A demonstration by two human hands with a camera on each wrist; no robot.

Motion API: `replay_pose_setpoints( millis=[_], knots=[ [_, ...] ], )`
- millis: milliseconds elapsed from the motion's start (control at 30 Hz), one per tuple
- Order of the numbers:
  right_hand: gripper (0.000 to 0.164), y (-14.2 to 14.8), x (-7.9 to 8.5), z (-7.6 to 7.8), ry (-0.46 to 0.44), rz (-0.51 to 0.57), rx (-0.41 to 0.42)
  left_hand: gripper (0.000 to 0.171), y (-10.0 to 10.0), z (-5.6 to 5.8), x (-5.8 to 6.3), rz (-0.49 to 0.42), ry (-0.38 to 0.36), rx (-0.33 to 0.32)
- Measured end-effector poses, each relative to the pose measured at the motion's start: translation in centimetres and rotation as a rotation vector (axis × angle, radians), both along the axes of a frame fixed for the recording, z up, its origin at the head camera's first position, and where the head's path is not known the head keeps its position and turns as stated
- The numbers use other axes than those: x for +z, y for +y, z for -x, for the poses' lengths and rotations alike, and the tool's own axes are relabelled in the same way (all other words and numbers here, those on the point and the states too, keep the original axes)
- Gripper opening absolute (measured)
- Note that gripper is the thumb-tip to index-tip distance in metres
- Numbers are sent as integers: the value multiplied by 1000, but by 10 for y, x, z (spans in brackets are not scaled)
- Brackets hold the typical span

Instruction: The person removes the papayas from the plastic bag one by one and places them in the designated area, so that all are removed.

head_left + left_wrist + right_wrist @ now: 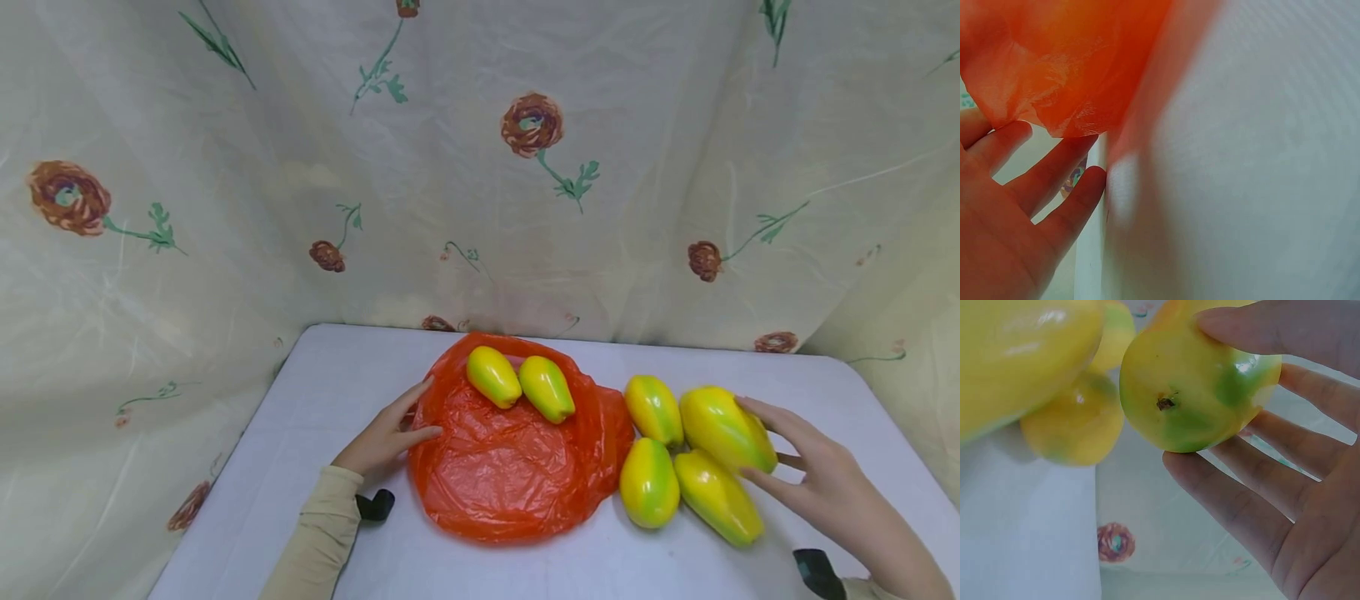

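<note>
A red plastic bag lies spread on the table, with two small yellow-green papayas on its far part. At its left edge, my left hand touches the bag with fingers spread and fairly straight; in the left wrist view the fingertips sit right at the red plastic. On the right, my right hand holds a large papaya, thumb on one side and fingers on the other. Its stem end faces the right wrist camera. Three other papayas cluster beside it.
A white cloth covers the table. Behind and along the sides hangs a pale curtain printed with brown flowers. Dark straps sit at both wrists.
</note>
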State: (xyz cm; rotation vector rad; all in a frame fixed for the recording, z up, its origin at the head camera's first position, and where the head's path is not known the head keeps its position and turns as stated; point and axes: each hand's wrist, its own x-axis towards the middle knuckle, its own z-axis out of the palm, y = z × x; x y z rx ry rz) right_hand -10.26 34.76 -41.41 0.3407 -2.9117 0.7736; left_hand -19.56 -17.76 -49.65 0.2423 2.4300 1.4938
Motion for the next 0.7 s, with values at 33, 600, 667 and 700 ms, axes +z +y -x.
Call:
replay_pose_setpoints(
  millis=[33, 600, 667, 700],
  knots=[
    [93, 2, -1, -1, -1, -7, -5, 82, 0, 0, 0, 0, 0, 1],
    [94, 29, -20, -9, -25, -36, -49, 82, 0, 1, -1, 11, 9, -5],
    [93, 31, -19, -10, -39, -40, -56, 82, 0, 1, -1, 9, 10, -5],
    [93, 32, -19, -11, -51, -42, -61, 82, 0, 1, -1, 8, 11, -4]
  ],
)
